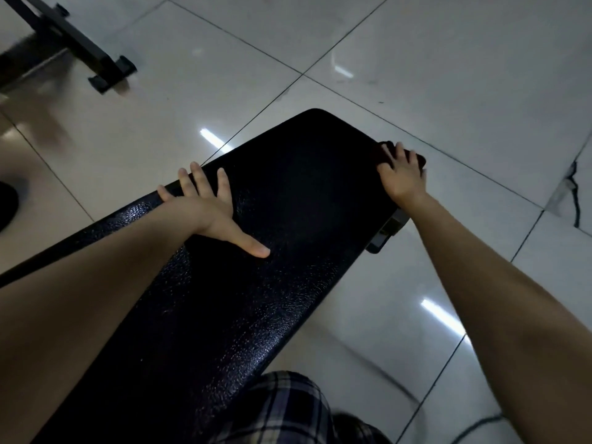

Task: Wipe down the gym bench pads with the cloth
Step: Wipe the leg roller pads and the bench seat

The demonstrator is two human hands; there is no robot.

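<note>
A dark cloth [420, 160] sits at the far right corner of a black gym bench pad [288, 225], pinned under a person's right hand [402, 179]; the fingers fan out flat over it rather than pinching it, and the palm hides most of the fabric. The pad's long axis runs from the wearer's lap away toward the upper right, so nearly its whole length lies back toward the body from the cloth; a pull along that axis looks the likely stroke. The left hand [205, 208] rests at mid-length on the pad's left edge, fingers spread, thumb stretched across the textured surface, apparently bracing; it is well apart from the cloth, leaving the right hand far nearer. Plaid clothing [288, 408] shows below; glossy floor tiles [448, 75] surround the bench; a black equipment frame [73, 40] stands at upper left.
</note>
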